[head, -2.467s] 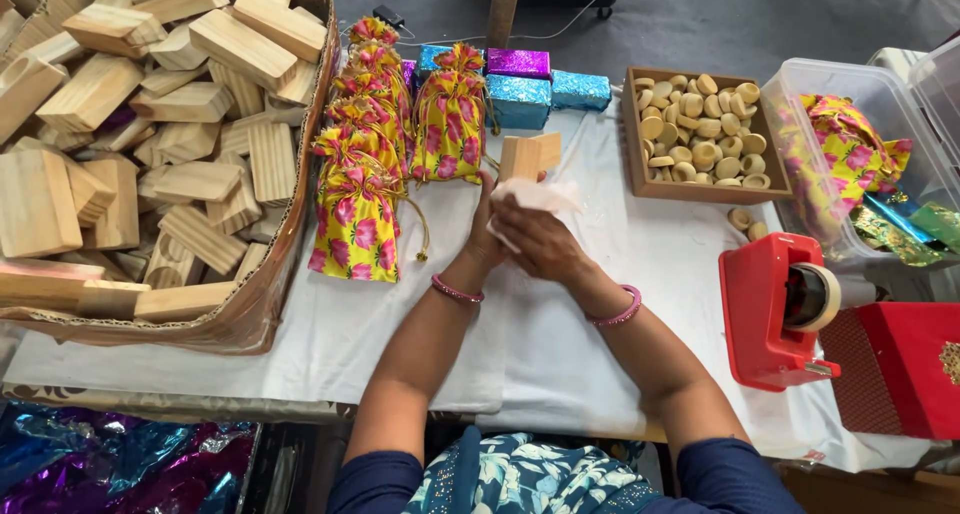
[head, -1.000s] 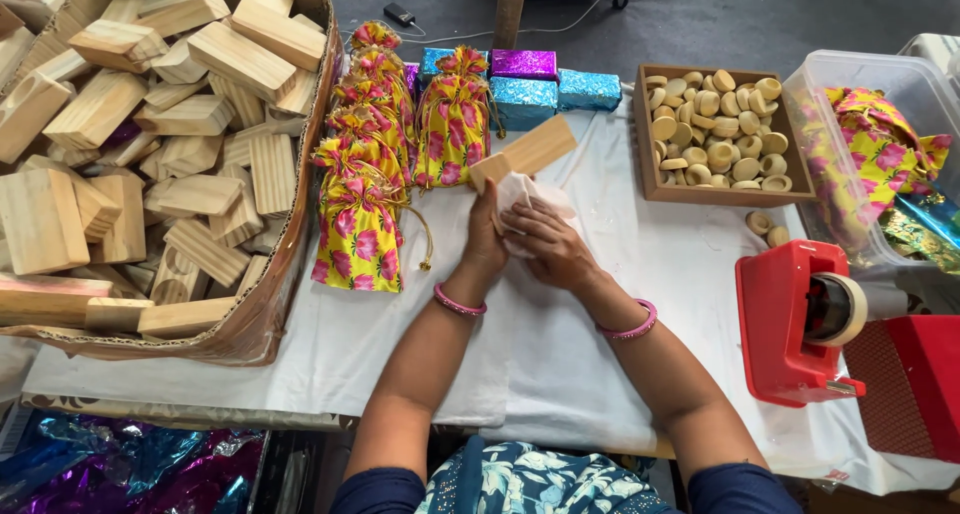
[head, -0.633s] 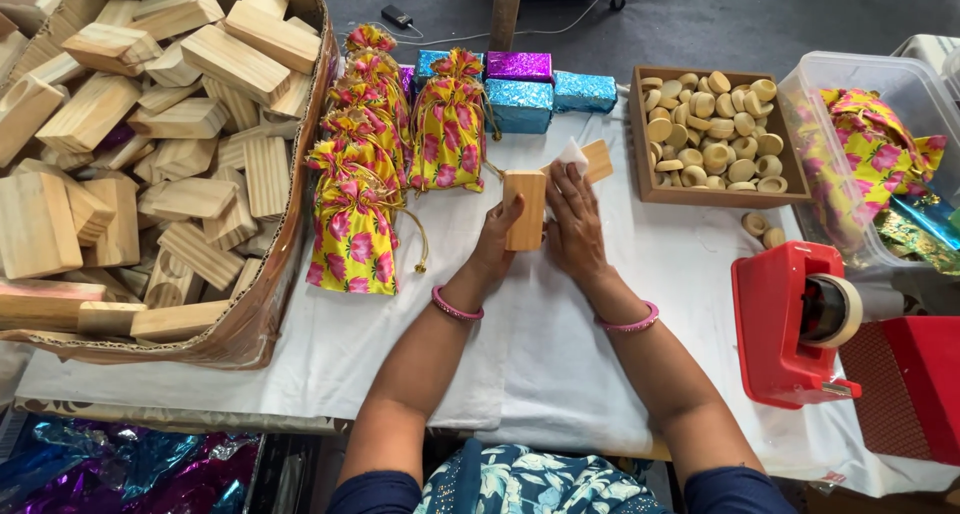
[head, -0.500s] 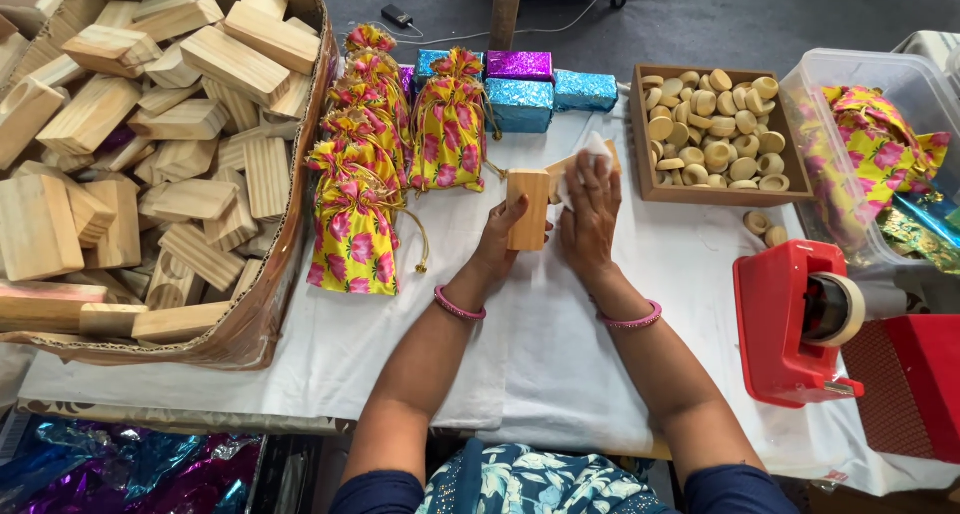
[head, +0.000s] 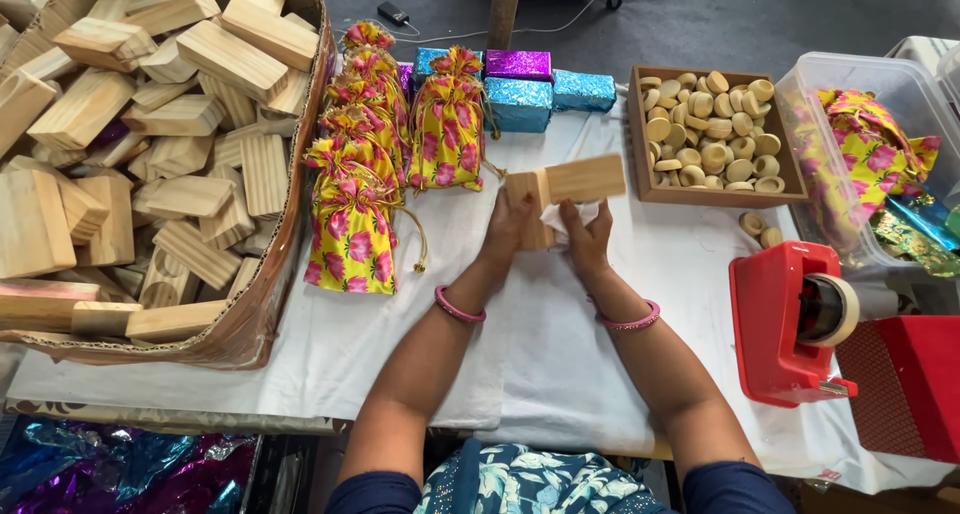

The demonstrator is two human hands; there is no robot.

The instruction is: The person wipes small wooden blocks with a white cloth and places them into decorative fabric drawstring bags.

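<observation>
My left hand [head: 507,224] grips a pale wooden block [head: 565,189] held above the white tablecloth [head: 560,344]; the block's upper part sticks out to the right. My right hand [head: 590,236] presses a small white cloth [head: 560,219] against the block's lower right side. Both wrists wear pink bangles. A yellow floral drawstring pouch [head: 352,224] lies just left of my left hand.
A big cardboard box of wooden blocks [head: 150,144] fills the left. More floral pouches [head: 447,124] and shiny foil-wrapped boxes [head: 520,89] sit at the back. A wooden tray of round tan pieces [head: 712,134], a clear plastic bin [head: 860,164] and a red tape dispenser [head: 790,324] stand right.
The block has turned from upright to angled with its end pointing right. My right hand has dropped from the block's top to its lower side, with the white cloth.
</observation>
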